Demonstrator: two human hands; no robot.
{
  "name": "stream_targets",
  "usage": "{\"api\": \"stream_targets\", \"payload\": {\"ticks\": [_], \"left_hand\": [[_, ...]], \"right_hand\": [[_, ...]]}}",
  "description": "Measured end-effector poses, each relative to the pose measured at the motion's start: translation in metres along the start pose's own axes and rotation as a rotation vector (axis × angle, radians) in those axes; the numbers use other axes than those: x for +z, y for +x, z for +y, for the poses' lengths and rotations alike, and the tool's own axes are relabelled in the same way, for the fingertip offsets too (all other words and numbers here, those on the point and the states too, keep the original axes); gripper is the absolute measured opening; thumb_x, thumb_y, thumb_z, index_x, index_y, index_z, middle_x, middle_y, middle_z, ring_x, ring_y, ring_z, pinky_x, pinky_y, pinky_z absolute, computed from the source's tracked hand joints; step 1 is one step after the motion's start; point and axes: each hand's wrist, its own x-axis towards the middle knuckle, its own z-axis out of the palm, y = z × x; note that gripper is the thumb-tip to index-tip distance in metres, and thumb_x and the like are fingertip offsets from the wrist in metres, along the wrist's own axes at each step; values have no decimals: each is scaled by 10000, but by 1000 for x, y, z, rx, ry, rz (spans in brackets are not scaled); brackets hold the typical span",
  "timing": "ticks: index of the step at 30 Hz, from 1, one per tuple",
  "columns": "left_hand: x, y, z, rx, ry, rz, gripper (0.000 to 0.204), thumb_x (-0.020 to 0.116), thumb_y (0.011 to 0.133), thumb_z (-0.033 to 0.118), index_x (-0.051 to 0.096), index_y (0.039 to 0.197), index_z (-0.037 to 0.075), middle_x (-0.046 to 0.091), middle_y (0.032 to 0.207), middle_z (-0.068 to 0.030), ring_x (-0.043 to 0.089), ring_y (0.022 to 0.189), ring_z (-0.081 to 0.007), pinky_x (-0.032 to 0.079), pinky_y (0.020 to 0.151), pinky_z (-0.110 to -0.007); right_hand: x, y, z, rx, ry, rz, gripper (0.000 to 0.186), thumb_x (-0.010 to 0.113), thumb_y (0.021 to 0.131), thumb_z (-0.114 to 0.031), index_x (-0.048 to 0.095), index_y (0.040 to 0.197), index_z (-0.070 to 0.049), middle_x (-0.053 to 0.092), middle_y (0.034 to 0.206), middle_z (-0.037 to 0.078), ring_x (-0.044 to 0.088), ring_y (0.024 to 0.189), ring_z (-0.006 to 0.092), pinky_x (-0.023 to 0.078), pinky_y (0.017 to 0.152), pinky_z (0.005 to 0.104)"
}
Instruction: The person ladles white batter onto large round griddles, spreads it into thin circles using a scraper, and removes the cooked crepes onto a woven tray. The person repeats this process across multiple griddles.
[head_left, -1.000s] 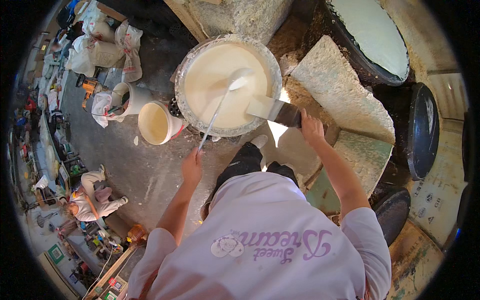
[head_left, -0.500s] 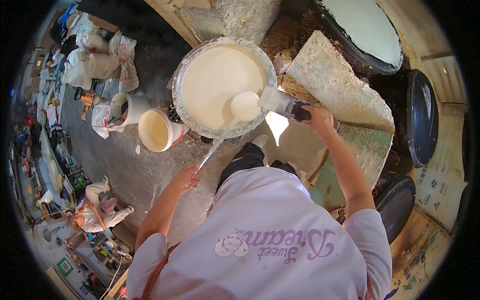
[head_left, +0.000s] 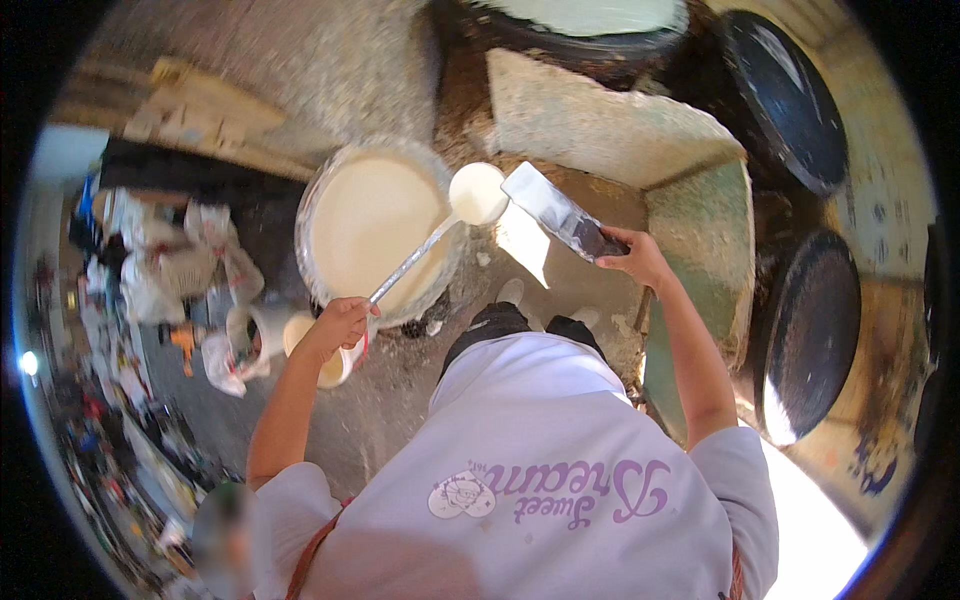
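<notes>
My left hand [head_left: 343, 325] is closed round the long handle of a ladle [head_left: 478, 193], whose round bowl looks full of cream-coloured liquid. The bowl hangs just beyond the right rim of a large round tub [head_left: 305, 240] of the same pale liquid. In my right hand [head_left: 638, 258] I grip the dark end of an oblong block-like piece [head_left: 552, 205], pale grey and shiny toward its other end. That pale end points at the ladle bowl, close beside it; whether they touch I cannot tell.
Black round vats [head_left: 815, 335] stand along the right, one at the top holding pale liquid. Rough greenish-grey slabs [head_left: 700, 205] lean between them and me. A white bucket [head_left: 335, 370] sits partly behind my left hand. White bags [head_left: 165, 265] and a person [head_left: 225, 540] are at left.
The ladle bowl has moved from over the tub to just past its right rim. The oblong piece stays near it. My whole view has turned, and the tub now appears lower and further left.
</notes>
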Motion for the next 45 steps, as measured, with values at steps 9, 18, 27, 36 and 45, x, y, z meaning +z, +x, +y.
{"api": "stream_targets", "payload": {"ticks": [9, 18, 27, 36, 45], "left_hand": [[233, 73, 157, 82, 458, -458, 220, 475, 902, 260, 512, 915, 44, 256, 516, 76, 190, 396, -25, 152, 352, -191], [567, 177, 140, 727, 993, -693, 248, 524, 858, 248, 568, 786, 14, 429, 511, 4, 400, 437, -79, 321, 409, -271], [686, 112, 122, 338, 584, -990, 207, 422, 918, 195, 531, 877, 24, 376, 521, 43, 312, 395, -63, 290, 396, -194], [665, 76, 180, -873, -307, -1440, 303, 251, 958, 323, 370, 778, 110, 323, 462, 49, 361, 350, -63, 289, 393, -204], [512, 104, 207, 87, -611, -935, 360, 223, 957, 365, 348, 736, 110, 335, 431, 23, 360, 317, -104, 328, 390, -258]], "right_hand": [[-97, -254, 75, 66, 750, 440, 676, 761, 625, -240, 499, 1200, -1, 573, 1013, 17, 515, 864, 88, 406, 783, 227], [-65, -445, 252, 1004, -87, 1284, 572, 714, 662, -434, 557, 1147, -176, 634, 951, 141, 626, 840, 261, 487, 700, 346], [-55, -400, 237, 1199, -78, 1155, 523, 625, 754, -396, 446, 1230, -272, 579, 970, 99, 602, 833, 286, 470, 733, 399], [-53, -380, 276, 1106, -35, 1263, 565, 600, 745, -493, 456, 1242, -268, 595, 926, 119, 613, 768, 281, 487, 670, 376], [-55, -462, 355, 1035, 294, 1792, 478, 692, 715, -341, 555, 1133, -155, 613, 1004, 115, 592, 910, 269, 474, 784, 323]]}}
